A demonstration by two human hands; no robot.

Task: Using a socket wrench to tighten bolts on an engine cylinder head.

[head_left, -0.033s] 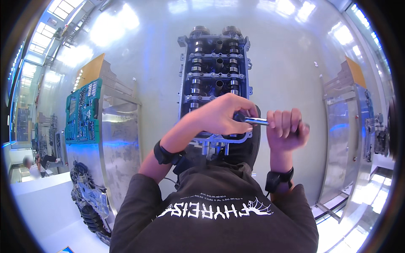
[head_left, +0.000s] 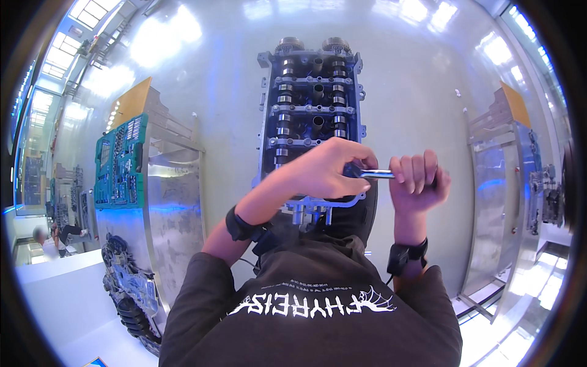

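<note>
An engine cylinder head (head_left: 306,111) stretches away in front of me, with two camshafts and several round openings along its middle. Across its near right end, a shiny ratchet wrench (head_left: 380,174) lies almost level in both my hands. My left hand (head_left: 327,170) curls around the wrench's head end, thumb and fingers closed on it. What sits under that end is hidden by the hand. The fingers of my right hand (head_left: 419,182) wrap the handle, out beyond the cylinder head's right side.
A green socket-tool case (head_left: 144,160) lies open on the metal bench (head_left: 177,202) to my left. Engine parts (head_left: 131,287) rest near that bench's closer end. At right stands another metal bench (head_left: 489,202) with metal parts (head_left: 544,196) beyond it. A person (head_left: 56,241) is far left.
My right hand and the wrench handle have shifted slightly to the right. Both hands keep their hold; my left hand has barely moved.
</note>
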